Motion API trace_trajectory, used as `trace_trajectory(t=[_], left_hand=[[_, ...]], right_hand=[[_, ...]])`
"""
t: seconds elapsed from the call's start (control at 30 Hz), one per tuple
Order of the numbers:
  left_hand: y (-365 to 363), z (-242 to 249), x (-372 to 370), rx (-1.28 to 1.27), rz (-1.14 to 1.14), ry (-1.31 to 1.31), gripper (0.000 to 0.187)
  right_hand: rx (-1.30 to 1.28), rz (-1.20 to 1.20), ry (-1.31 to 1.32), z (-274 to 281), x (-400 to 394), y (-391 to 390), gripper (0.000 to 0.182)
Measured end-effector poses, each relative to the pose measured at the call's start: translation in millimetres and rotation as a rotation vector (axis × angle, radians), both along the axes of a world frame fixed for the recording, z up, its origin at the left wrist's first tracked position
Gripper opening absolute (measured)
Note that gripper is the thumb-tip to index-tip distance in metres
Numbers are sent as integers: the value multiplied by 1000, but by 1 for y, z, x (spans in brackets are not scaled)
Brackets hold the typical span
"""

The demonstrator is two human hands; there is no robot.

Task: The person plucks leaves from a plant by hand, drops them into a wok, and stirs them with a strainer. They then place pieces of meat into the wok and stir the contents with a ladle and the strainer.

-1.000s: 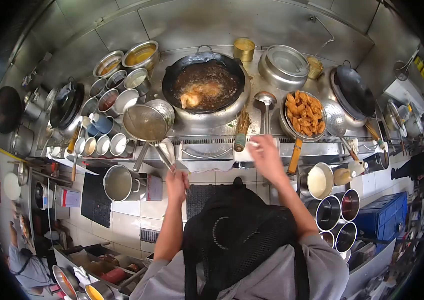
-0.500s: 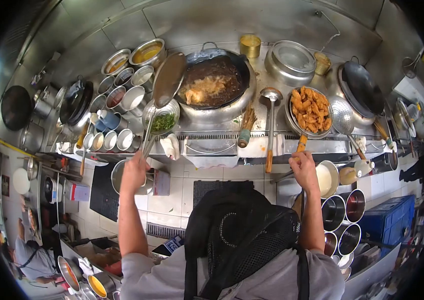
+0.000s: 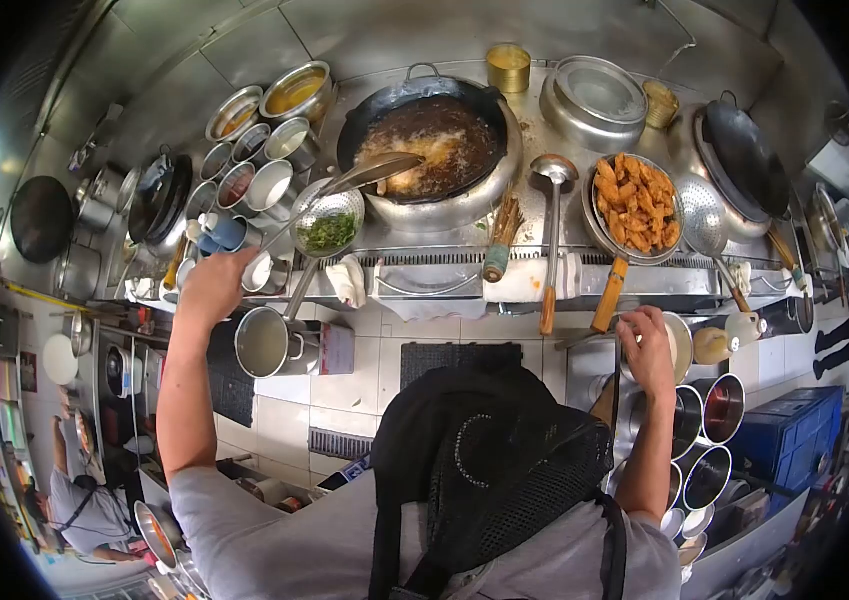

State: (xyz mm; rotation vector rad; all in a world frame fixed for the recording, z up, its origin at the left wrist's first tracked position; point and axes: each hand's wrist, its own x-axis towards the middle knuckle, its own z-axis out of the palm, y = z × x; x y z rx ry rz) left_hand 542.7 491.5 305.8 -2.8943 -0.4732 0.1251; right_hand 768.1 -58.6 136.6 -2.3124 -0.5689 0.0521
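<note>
My left hand [image 3: 217,285] is closed around the handle of a large ladle [image 3: 375,170], whose bowl is tilted over a wok [image 3: 355,115] of dark, bubbling oil. Pale food [image 3: 410,182] fries near the wok's front. Below the ladle lies a strainer [image 3: 310,212] with chopped greens [image 3: 330,232]. My right hand [image 3: 647,338] is off the wooden handle [image 3: 610,295] of a strainer holding fried brown pieces [image 3: 637,203]; its fingers are curled and apart, and nothing shows in them.
A long ladle [image 3: 553,235] and a bamboo brush [image 3: 502,240] lie on the counter. Metal cups [image 3: 270,188] stand at left, a lidded pot [image 3: 595,100] at back right. Several pots [image 3: 702,475] and a blue crate [image 3: 790,430] are at lower right; another person [image 3: 95,515] is at lower left.
My left hand has moved left, and the ladle has swung from beside the wok to over it, tilted. My right hand has let go of the strainer handle and moved right.
</note>
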Motion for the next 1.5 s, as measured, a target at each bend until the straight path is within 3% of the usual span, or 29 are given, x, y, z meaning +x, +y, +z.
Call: trace_trajectory(t=[0.33,0.4,0.57,0.7,0.97,1.2,1.37,1.43,1.5], left_hand=[[12,45,30,211,-19,113,48],[12,54,36,301,10,187,47],[10,63,50,310,-6,231,43],[2,37,68,324,-16,244,40],[9,-64,84,238,-92,122,41],[7,-88,88,185,-34,78,45],[-5,-81,75,129,79,55,49],[-8,-79,70,83,135,6,54],[1,-104,80,93,111,-62,58]], right_hand=[[-5,-10,-56,6,9,-4,22],[-55,13,-169,2,10,-10,23],[-36,-30,-47,6,4,-7,22],[16,-39,42,-2,1,0,22],[72,-51,35,-17,-13,6,22],[83,-95,91,-4,-21,7,23],[127,-60,-11,-12,-26,9,24],[181,-117,80,-8,-31,13,24],[177,-118,71,-18,-32,15,23]])
